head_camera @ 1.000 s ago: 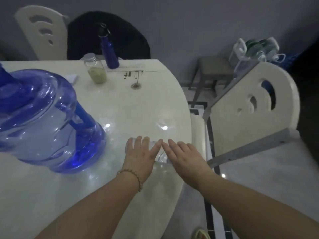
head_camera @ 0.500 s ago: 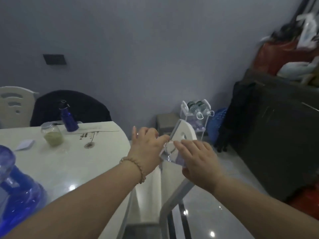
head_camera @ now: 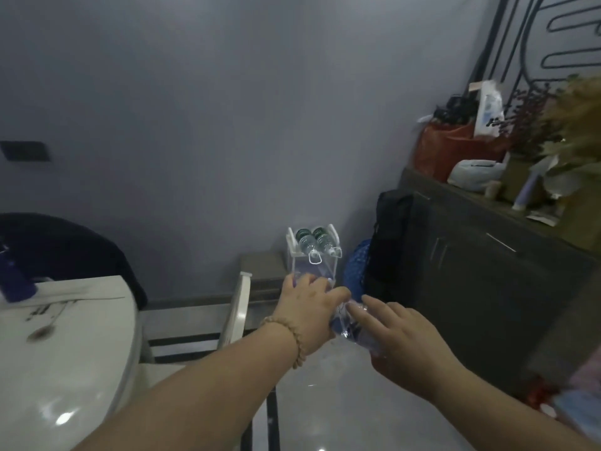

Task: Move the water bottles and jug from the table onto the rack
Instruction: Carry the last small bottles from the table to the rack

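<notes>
A clear plastic water bottle is held in the air between my two hands, off the table's right side. My left hand, with a bead bracelet, wraps one end; my right hand cups the other. Ahead by the wall stands the white rack, with two bottles lying on its top shelf, caps toward me. The white table is at lower left. The big blue jug is out of view.
A dark blue bottle stands on the table's far left. A white chair back stands edge-on between table and rack. A dark cabinet with bags and plants on top runs along the right. A grey stool sits behind the rack.
Both hands lifted the clear bottle off the table and carried it right, toward the rack. The view swung right, so the blue jug and the glass jar left the frame.
</notes>
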{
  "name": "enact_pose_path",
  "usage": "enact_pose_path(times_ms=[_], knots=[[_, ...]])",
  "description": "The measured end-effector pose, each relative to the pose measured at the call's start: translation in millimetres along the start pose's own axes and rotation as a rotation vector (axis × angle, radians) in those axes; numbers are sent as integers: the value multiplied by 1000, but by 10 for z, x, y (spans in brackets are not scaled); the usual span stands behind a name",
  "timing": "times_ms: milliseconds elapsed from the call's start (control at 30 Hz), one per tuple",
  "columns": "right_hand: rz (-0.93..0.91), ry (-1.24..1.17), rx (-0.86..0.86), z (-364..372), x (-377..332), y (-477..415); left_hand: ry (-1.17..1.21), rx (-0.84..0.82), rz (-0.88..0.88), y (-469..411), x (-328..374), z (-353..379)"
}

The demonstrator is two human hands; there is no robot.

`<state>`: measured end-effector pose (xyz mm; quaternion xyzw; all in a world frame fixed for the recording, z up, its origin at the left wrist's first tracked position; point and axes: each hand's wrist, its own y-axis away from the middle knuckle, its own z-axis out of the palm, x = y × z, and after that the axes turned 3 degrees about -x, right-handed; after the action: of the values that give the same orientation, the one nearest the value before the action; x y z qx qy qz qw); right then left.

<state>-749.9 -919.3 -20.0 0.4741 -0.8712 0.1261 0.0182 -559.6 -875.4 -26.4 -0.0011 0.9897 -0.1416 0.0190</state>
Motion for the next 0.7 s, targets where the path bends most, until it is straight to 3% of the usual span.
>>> enact_pose_path(times_ms=[233,467,700], knots=[[38,-32,-11,488,822,-440,-14,27,66,-955,7,481],[11,97,33,1084,1678,-1369,-108,50,70,-2125,-377,1194],[11,20,-90,1409,2242,-2372,-159,-58,135,-3222,-906,1618]])
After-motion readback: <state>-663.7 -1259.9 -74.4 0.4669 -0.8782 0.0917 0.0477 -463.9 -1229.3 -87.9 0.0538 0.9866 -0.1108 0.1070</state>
